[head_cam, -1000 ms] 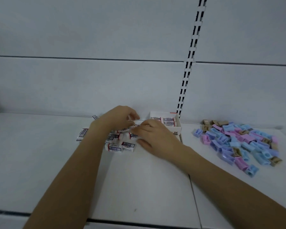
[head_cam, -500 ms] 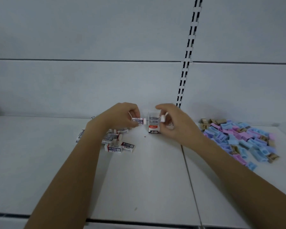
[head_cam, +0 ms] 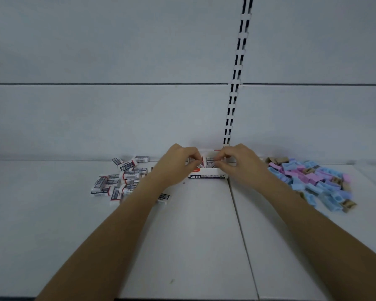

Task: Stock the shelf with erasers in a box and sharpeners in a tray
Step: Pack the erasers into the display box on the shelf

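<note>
On the white shelf point(head_cam: 193, 235) the sharpeners point(head_cam: 308, 181) lie in a pile far right, and the loose erasers point(head_cam: 122, 181) lie left of the box point(head_cam: 208, 176) at the far middle. My left hand point(head_cam: 178, 165) and right hand point(head_cam: 240, 165) are over the box with curled fingers, each pinching an eraser point(head_cam: 199, 163).

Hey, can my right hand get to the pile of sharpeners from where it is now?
Probably yes. The sharpeners lie loose on the open shelf just right of the right hand, with nothing between. Its fingers seem to pinch an eraser over the eraser box, so drop that first.
</note>
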Demonstrator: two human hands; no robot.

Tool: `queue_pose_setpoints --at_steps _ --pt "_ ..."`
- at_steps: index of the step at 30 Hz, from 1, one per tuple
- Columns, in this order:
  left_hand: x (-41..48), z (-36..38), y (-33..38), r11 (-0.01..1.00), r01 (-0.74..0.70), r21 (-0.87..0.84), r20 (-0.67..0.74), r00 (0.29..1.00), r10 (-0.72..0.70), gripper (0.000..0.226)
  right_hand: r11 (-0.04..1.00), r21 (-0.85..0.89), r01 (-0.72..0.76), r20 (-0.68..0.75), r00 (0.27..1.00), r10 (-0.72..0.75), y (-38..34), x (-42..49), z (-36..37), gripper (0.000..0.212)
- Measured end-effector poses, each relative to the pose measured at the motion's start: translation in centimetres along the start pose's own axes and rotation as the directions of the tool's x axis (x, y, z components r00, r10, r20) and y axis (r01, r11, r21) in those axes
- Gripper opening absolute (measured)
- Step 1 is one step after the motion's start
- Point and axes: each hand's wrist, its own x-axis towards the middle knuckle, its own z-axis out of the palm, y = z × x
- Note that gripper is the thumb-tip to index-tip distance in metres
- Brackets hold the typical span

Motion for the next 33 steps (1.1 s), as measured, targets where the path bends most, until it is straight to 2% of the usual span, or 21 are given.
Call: queue_pose_setpoints --at_steps 3,5,9,11,14,16,18,19,21,24,26,30,33 --pt "0.1 0.0 0.1 0.974 0.143 -0.176 0.043 0.990 -0.138 0.009 1.000 0.005 -0.011 0.004 1.000 0.011 0.1 0.2 0.1 0.013" --pt "0.3 0.1 0.0 0.948 0.215 -0.235 0.051 0.977 -0.208 0.012 1.000 -0.017 -0.017 0.005 1.000 0.017 0.1 0.1 0.2 0.015" --pt "0.3 0.6 -0.2 0.943 0.217 -0.253 -0.011 0.974 -0.227 0.004 0.999 -0.032 0.003 -0.006 1.000 -0.003 0.2 0.0 0.1 0.017" --pt "0.3 0.6 -0.3 0.942 0.214 -0.257 -0.027 0.973 -0.229 0.005 0.998 0.059 -0.019 -0.012 1.000 0.020 0.1 0.0 0.0 0.015" --pt "0.5 0.2 -0.5 0.963 0.219 -0.158 0.060 0.975 -0.212 0.010 0.996 0.084 -0.030 0.017 0.999 0.028 0.0 -0.1 -0.3 0.015" --pt "0.5 -0.1 -0.8 0.987 0.157 -0.035 0.132 0.980 -0.152 0.024 0.999 -0.034 0.031 0.083 0.996 -0.028 0.4 0.0 -0.3 0.022" --pt "0.2 -0.3 -0.9 0.991 0.043 0.126 0.199 0.978 -0.068 0.046 0.983 -0.173 0.068 0.161 0.986 -0.040 0.4 0.0 -0.2 0.038" --pt "0.1 -0.4 -0.9 0.982 -0.005 0.190 0.227 0.973 -0.039 0.049 0.974 -0.212 0.085 0.163 0.985 -0.051 0.3 0.0 -0.3 0.047" --pt "-0.2 -0.7 -0.9 0.970 -0.063 0.235 0.242 0.970 0.005 0.043 0.968 -0.230 0.103 0.130 0.989 -0.075 0.0 0.0 -0.4 0.054" --pt "-0.5 -1.1 -0.7 0.954 -0.116 0.275 0.273 0.961 0.038 0.043 0.977 -0.199 0.075 0.145 0.988 -0.046 0.2 -0.1 -0.5 0.051" --pt "-0.4 -1.1 -0.7 0.945 -0.110 0.309 0.299 0.954 0.013 0.034 0.970 -0.233 0.066 0.146 0.989 -0.033 0.6 -0.1 -0.4 0.058" --pt "-0.4 -0.9 -0.4 0.925 -0.103 0.366 0.315 0.949 -0.019 0.036 0.958 -0.280 0.070 0.184 0.983 -0.018 0.5 0.2 0.1 0.065" --pt "-0.4 -1.2 -0.4 0.942 -0.079 0.325 0.308 0.951 -0.026 0.037 0.951 -0.297 0.089 0.171 0.985 -0.039 0.4 0.1 0.4 0.067"
